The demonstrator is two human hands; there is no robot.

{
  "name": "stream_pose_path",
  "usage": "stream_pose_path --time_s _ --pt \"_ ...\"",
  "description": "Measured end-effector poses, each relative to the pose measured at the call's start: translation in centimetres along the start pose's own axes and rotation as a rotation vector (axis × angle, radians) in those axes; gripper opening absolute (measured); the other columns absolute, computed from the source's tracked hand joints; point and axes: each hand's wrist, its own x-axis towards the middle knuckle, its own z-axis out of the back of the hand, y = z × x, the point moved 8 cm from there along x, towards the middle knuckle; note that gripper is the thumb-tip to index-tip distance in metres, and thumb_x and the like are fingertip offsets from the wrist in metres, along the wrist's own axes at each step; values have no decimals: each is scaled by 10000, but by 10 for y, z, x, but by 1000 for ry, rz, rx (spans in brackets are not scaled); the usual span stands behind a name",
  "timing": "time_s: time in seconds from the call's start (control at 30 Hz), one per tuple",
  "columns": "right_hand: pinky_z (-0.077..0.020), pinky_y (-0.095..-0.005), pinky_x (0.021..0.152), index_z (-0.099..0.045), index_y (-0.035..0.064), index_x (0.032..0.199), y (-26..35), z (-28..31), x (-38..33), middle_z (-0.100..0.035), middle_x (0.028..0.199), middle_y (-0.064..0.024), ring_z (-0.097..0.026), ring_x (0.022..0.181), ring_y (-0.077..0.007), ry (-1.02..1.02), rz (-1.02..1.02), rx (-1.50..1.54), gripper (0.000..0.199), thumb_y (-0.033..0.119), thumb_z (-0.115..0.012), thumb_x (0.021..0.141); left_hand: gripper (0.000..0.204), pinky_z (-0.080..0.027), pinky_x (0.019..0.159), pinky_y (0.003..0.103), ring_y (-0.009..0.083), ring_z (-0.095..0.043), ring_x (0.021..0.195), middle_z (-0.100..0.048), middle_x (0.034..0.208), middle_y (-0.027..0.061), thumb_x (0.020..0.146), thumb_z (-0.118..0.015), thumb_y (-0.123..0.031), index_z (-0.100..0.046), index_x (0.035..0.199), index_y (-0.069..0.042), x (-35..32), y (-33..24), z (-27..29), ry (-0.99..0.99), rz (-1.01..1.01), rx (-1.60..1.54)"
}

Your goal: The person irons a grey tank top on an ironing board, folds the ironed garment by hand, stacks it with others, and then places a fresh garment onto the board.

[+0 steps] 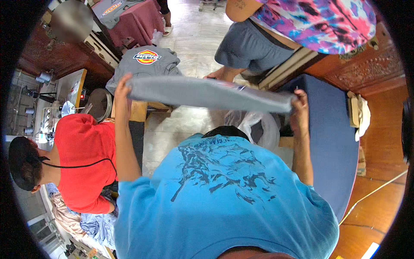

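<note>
A grey shirt (185,91) is stretched out between my raised hands, blurred by motion and seen almost edge-on, with a bit of print on its upper side. My left hand (123,90) is closed on its left end. At the other end, my right hand (299,105) grips the edge with bent fingers. Behind the left part of it, a stack of grey shirts (157,64) with a colourful printed emblem lies on a support. Just below the held shirt, a clear plastic bag (263,129) hangs or stands, partly covered by my body.
A dark blue covered table (330,129) runs along my right. To the left sits a person in red (86,151) by sewing machines (47,121). Ahead on the right stands a person in a tie-dye top (315,21). A maroon-draped table (136,23) stands far left.
</note>
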Motion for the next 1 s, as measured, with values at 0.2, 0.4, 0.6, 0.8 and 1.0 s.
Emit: stream_pose_path --time_s 0.2,0.4,0.6,0.8,1.0 --pt "-359 -191 676 -586 38 1084 -90 -23 21 -500 773 54 -443 714 -58 246 -295 -264 296 7 -533 794 311 -388 735 192 95 -525 809 -588 929 29 746 -446 -23 -593 1018 1 -50 55 59 -123 161 305" --pt "-382 -227 807 -581 15 1081 -115 -90 86 -583 971 -5 -506 893 -94 379 -226 -294 276 3 -520 813 284 -361 611 165 50 -470 654 -566 824 0 762 -457 5 -590 1013 16 -32 54 83 -270 134 353" --pt "-395 -228 825 -580 16 1082 -148 -179 161 -593 989 -11 -531 904 -107 495 -148 -246 268 17 -521 821 310 -392 691 199 88 -511 757 -593 893 34 771 -463 -8 -590 1054 -7 16 35 122 -459 205 492" --pt "-387 -198 671 -581 36 1100 -183 -262 246 -590 887 9 -505 755 -73 328 -219 -318 290 65 -527 817 264 -235 484 176 18 -295 537 -391 625 -74 800 -502 -38 -602 1044 -20 94 42 163 -486 18 418" --pt "-376 -196 638 -611 41 1043 -197 -336 372 -577 852 3 -493 710 -82 44 -117 -262 283 65 -531 772 227 -318 584 173 33 -408 639 -490 727 -46 825 -520 -57 -602 1033 -15 175 26 134 -413 9 389"
